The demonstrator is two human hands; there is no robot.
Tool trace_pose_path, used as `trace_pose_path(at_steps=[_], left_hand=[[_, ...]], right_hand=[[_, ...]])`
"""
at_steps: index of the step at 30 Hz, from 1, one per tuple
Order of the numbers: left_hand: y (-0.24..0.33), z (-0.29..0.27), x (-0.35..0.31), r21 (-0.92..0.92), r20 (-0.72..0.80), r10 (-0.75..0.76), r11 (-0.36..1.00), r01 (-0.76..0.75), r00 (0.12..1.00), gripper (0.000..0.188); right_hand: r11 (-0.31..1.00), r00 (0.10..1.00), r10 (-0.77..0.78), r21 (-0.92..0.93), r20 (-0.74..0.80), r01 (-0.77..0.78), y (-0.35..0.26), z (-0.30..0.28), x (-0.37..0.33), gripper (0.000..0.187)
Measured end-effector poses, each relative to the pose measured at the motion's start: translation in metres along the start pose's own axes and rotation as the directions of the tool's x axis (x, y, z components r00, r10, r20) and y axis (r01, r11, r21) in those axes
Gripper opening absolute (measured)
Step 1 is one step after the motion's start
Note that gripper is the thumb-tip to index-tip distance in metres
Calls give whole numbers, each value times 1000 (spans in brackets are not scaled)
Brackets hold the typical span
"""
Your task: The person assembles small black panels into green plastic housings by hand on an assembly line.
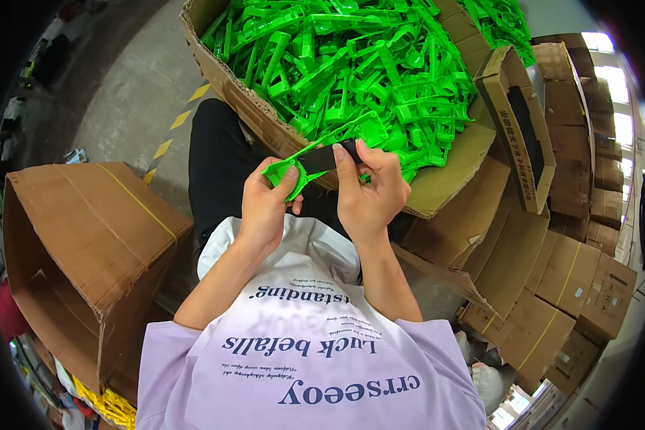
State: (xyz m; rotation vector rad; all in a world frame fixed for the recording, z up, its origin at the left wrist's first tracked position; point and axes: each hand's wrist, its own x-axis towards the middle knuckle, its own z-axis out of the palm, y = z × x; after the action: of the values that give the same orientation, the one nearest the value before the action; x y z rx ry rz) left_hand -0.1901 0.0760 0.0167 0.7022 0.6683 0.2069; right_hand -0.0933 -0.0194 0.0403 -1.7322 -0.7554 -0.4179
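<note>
My left hand is closed on one end of a bright green plastic part, with the thumb pressed on its face. In my right hand a flat black rectangular piece is pinched between thumb and fingers. The black piece lies against the green part; whether it is seated in it I cannot tell. Just beyond my hands stands a large cardboard box heaped with many similar green plastic parts.
An open brown carton stands on the left. On the right are a small upright carton, open cardboard flaps and stacked strapped cartons. Yellow-and-black tape runs along the grey floor.
</note>
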Motion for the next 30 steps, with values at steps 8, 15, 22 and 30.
trace_pose_path(at_steps=[8,15,22,30], left_hand=[[-1,3,-1,58,0,2,998,-2,1000,14],[-1,3,1,61,-14,-18,998,19,1000,15],[0,8,-2,37,-37,-33,999,34,999,13],[-2,3,1,25,-1,-22,999,22,1000,12]], right_hand=[[996,996,7,-91,87,1,-11,-6,7,19],[994,995,11,-110,102,0,-14,-7,10,18],[864,872,477,126,105,-488,5,-6,13,13],[875,873,446,108,199,-472,12,-13,14,13]])
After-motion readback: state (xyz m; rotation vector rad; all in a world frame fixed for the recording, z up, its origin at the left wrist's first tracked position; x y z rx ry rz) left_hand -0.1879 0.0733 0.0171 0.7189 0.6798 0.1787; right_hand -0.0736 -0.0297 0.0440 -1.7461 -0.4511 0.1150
